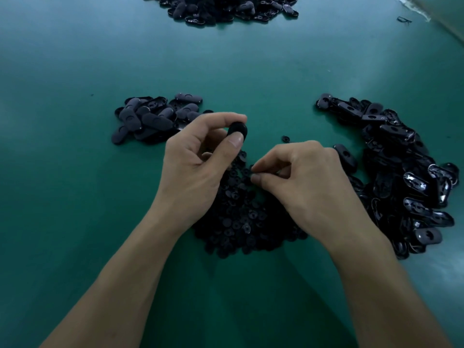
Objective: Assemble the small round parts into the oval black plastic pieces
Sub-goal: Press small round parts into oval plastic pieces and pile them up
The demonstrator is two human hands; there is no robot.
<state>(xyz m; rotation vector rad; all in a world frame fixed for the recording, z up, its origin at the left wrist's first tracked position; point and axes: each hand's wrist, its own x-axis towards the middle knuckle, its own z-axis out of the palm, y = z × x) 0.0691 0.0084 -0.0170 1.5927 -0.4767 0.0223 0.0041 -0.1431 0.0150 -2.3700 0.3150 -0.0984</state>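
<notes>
My left hand (193, 162) pinches an oval black plastic piece (237, 129) between thumb and fingers, raised above the table. My right hand (303, 179) pinches a small round part (253, 175) at its thumb and forefinger tips, just over the heap of small round parts (241, 222) that lies between my wrists. Much of that heap is hidden under both hands. One stray round part (285, 139) lies on the table beyond my right hand.
A small pile of matte oval pieces (153, 118) lies to the far left of my hands. A large pile of glossy oval pieces (401, 177) curves along the right. Another heap (226, 8) sits at the far edge of the green table (75, 172).
</notes>
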